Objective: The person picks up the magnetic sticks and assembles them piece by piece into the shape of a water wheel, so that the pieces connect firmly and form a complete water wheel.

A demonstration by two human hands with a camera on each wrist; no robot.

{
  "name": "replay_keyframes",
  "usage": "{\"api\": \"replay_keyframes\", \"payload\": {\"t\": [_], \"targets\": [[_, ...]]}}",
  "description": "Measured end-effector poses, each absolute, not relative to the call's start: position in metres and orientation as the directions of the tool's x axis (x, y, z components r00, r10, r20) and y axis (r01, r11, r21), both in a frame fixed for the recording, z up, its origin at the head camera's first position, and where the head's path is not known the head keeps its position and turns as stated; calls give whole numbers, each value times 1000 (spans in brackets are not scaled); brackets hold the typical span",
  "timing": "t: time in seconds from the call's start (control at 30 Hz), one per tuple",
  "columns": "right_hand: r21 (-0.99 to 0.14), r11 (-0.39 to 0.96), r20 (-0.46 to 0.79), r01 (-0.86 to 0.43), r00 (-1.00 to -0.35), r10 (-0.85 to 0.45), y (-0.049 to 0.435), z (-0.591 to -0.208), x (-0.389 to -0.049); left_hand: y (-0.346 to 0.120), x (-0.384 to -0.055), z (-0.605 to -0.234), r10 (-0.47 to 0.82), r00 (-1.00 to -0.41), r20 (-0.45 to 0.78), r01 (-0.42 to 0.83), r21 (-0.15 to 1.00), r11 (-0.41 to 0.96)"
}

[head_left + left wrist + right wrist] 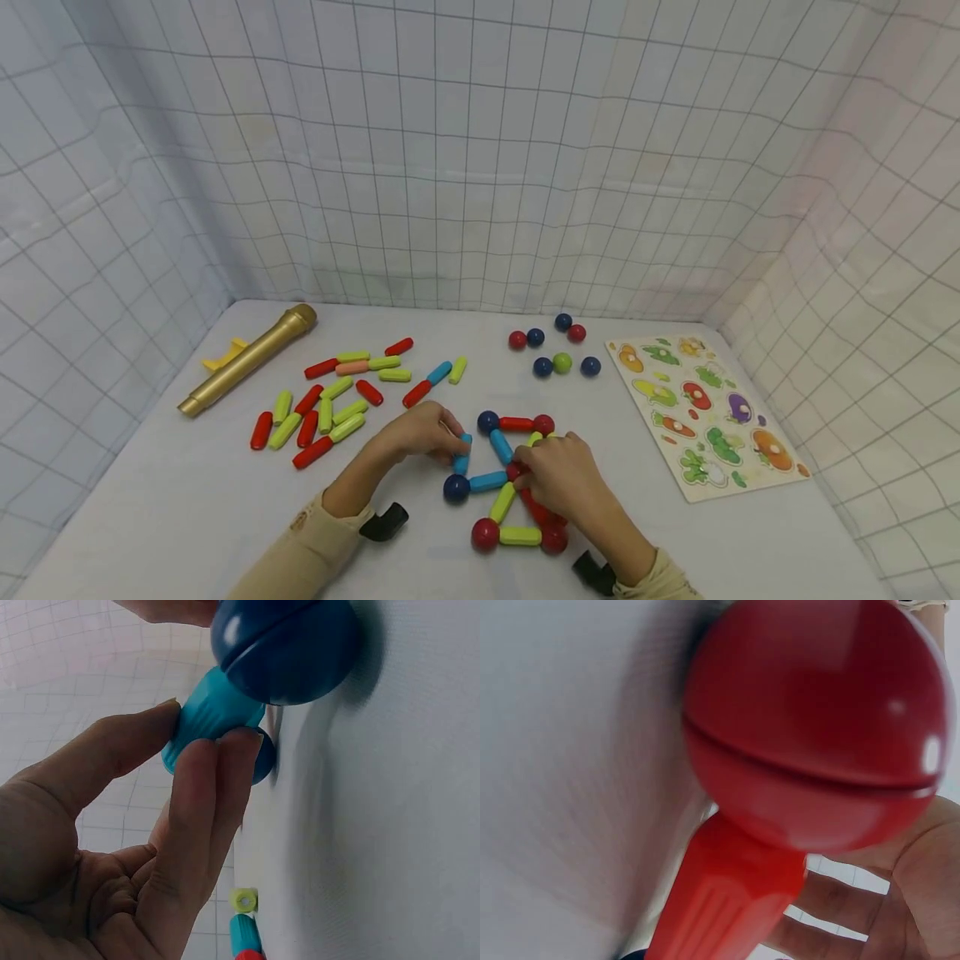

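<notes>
Near the middle of the table, my left hand [427, 433] pinches a light blue magnetic rod [462, 455] between thumb and fingers. Its lower end meets a dark blue ball [456, 489] at the left corner of a flat ball-and-rod figure. In the left wrist view the rod [214, 712] stands up beside the ball [292, 652]. My right hand [562, 475] reaches over the figure, its fingertips gripping the red centre ball [513, 472]. Close to the right wrist camera are a red corner ball [817, 720] and a red rod [724, 892].
Loose red and green rods [326, 415] lie at the left, near a gold toy microphone [251, 358]. Several balls [562, 362] sit at the back. A vegetable puzzle board [705, 408] lies at the right. Gridded cloth walls [465, 167] enclose the table.
</notes>
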State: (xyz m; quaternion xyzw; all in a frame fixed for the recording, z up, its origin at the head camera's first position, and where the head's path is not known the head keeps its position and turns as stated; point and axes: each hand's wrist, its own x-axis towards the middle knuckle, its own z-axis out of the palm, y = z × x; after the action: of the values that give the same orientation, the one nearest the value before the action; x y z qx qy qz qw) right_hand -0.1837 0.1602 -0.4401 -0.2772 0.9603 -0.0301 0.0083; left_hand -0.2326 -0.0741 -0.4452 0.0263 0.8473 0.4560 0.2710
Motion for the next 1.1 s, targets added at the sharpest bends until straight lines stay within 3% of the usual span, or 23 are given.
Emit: {"api": "replay_keyframes", "payload": {"t": [0.27,0.5,0.87,1.1], "targets": [[-59,838,10,-542,-840,-543,160,-440,-183,-72,-233,-452,302,-859,-413,-189,805,562],[-93,824,2,-559,-827,-562,156,-441,-180,-66,-232,-457,284,-895,-344,-103,779,618],[-73,807,-1,-586,-809,-588,153,-437,-177,-61,-233,-456,249,-916,-315,-75,742,666],[-158,778,-26,-608,-785,-619,160,-437,-182,-72,-243,-455,294,-927,-233,26,741,671]]}}
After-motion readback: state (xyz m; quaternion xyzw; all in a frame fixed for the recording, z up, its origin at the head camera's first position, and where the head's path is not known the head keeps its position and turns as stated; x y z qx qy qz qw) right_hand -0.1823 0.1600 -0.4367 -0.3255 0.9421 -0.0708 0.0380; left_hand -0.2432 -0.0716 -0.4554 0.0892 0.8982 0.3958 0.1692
